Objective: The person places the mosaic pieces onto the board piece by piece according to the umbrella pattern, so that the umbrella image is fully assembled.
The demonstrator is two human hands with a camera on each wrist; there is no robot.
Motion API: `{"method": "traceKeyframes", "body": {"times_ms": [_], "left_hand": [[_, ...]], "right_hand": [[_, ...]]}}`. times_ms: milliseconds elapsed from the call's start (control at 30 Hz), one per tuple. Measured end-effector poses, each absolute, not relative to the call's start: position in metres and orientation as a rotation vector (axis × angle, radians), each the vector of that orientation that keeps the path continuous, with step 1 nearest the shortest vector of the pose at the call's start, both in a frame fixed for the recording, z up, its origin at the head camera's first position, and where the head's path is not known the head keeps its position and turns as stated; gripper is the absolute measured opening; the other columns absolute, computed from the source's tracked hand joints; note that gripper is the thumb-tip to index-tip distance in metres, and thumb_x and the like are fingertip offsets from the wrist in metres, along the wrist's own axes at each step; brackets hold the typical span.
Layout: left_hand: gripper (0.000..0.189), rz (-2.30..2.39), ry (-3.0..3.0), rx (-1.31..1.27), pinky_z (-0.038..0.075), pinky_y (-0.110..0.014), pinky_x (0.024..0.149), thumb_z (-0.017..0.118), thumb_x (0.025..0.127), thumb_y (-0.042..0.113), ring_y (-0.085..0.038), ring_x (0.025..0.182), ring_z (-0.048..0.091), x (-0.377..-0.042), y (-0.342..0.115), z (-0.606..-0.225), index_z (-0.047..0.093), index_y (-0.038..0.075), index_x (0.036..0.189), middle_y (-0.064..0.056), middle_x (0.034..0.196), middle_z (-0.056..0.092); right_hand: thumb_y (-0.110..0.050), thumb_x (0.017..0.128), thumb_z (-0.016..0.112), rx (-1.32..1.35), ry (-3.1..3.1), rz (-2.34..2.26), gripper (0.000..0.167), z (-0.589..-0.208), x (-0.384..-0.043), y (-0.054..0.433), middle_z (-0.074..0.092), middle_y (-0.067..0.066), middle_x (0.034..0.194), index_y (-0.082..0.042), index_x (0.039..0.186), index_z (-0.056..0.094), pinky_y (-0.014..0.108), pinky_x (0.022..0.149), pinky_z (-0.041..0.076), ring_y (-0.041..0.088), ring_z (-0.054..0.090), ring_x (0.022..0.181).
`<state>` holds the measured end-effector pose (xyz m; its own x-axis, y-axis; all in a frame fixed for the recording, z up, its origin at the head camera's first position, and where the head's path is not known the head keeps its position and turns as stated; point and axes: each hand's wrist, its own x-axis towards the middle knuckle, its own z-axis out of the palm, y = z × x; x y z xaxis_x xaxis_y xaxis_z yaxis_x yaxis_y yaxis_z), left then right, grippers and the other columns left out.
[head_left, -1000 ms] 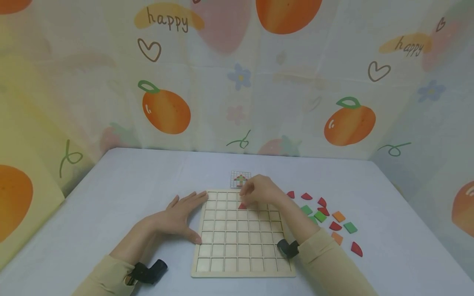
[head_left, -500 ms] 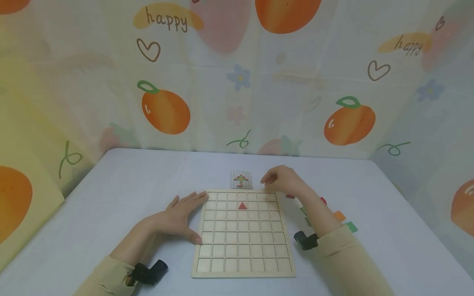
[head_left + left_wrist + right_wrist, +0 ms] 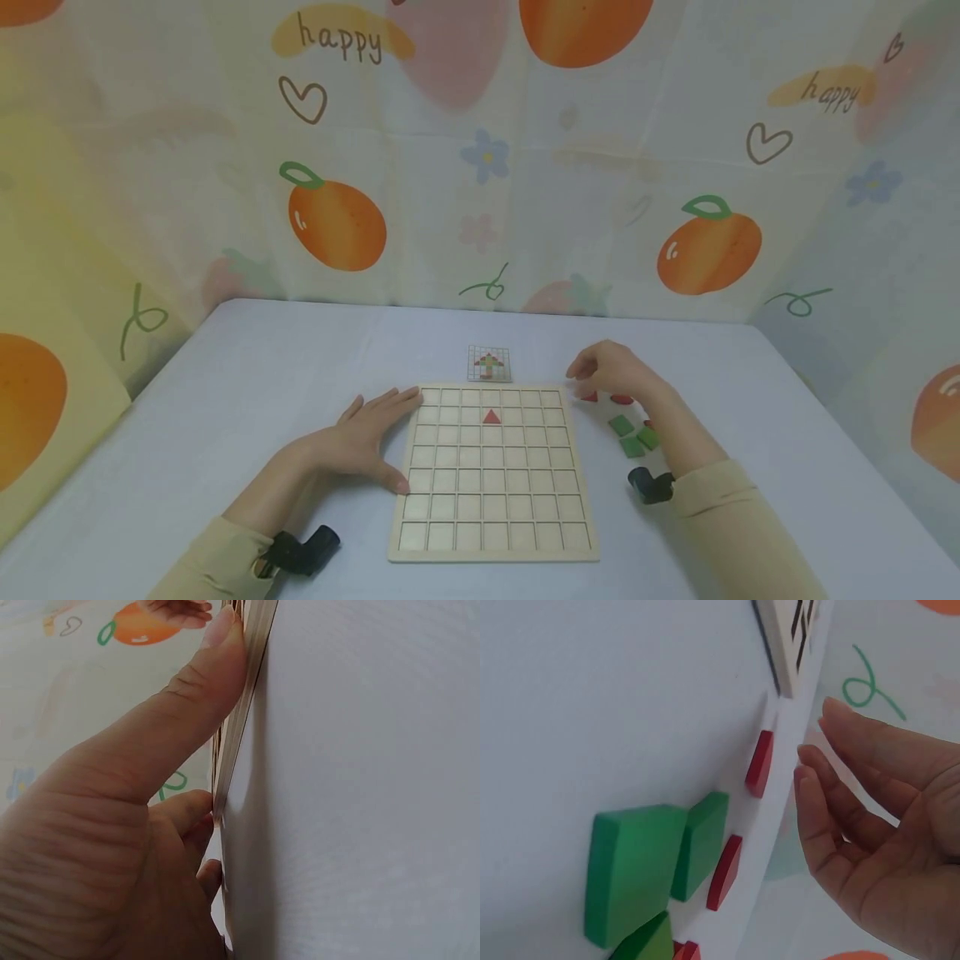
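Flat on the table lies a wooden grid board [image 3: 480, 483], with one red triangular piece [image 3: 491, 417] in a cell near its far side. My left hand [image 3: 356, 442] rests spread along the board's left edge; in the left wrist view its thumb [image 3: 195, 690] touches the rim. Beyond the board's far right corner hovers my right hand [image 3: 611, 367], fingers relaxed. The right wrist view shows nothing between those fingers [image 3: 810, 802]. Nearest to them is a small red piece [image 3: 760, 765], apart from the fingertips, with another red piece [image 3: 725, 874] beside green square pieces [image 3: 637, 870].
A small card [image 3: 489, 363] with a coloured arrow-like pattern on a grid lies just behind the board. Green pieces [image 3: 621, 425] cluster right of the board, partly behind my right forearm [image 3: 686, 433]. A fruit-print cloth [image 3: 420, 250] hangs behind the table.
My right hand has left the red triangle on the board and moved right, to above the loose pieces. The left hand stays at the board's edge.
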<state>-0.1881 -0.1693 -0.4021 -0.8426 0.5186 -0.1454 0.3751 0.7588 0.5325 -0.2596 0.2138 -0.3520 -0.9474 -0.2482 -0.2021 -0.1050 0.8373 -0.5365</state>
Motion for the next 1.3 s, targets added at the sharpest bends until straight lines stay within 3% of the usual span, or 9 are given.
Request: {"method": "traceKeyframes", "body": {"times_ms": [300,533,800,1300], "left_hand": [[0.122,0.720,2.664,0.705,0.001,-0.075,0.117,0.085,0.063,0.057,-0.044,0.154,0.014,-0.188,-0.170,-0.401,0.024,0.009,0.157,-0.011,0.167,0.020],[0.122,0.747,2.649,0.708,0.000,-0.075,0.117,0.086,0.063,0.054,-0.044,0.154,0.013,-0.187,-0.171,-0.399,0.024,0.008,0.157,-0.012,0.167,0.020],[0.122,0.750,2.646,0.706,0.000,-0.074,0.117,0.086,0.063,0.054,-0.044,0.154,0.012,-0.186,-0.170,-0.399,0.024,0.008,0.157,-0.011,0.167,0.019],[0.123,0.736,2.656,0.689,0.000,-0.074,0.117,0.087,0.062,0.055,-0.043,0.154,0.013,-0.189,-0.171,-0.402,0.024,0.010,0.157,-0.010,0.167,0.019]], "right_hand": [[-0.011,0.080,0.079,-0.254,2.754,-0.714,0.026,-0.355,-0.260,0.224,0.072,0.011,0.104,-0.006,0.104,0.072,0.036,0.083,0.055,0.019,0.063,0.089],[-0.013,0.080,0.079,-0.167,2.735,-0.689,0.019,-0.361,-0.259,0.225,0.069,0.006,0.093,-0.010,0.098,0.072,0.026,0.068,0.050,0.018,0.057,0.080],[-0.008,0.081,0.076,-0.214,2.757,-0.681,0.010,-0.365,-0.258,0.226,0.066,0.005,0.084,-0.009,0.091,0.072,0.025,0.065,0.045,0.018,0.054,0.077],[-0.008,0.083,0.074,-0.139,2.800,-0.654,0.013,-0.368,-0.257,0.224,0.069,0.009,0.095,-0.008,0.096,0.072,0.031,0.073,0.052,0.021,0.058,0.083]]}}
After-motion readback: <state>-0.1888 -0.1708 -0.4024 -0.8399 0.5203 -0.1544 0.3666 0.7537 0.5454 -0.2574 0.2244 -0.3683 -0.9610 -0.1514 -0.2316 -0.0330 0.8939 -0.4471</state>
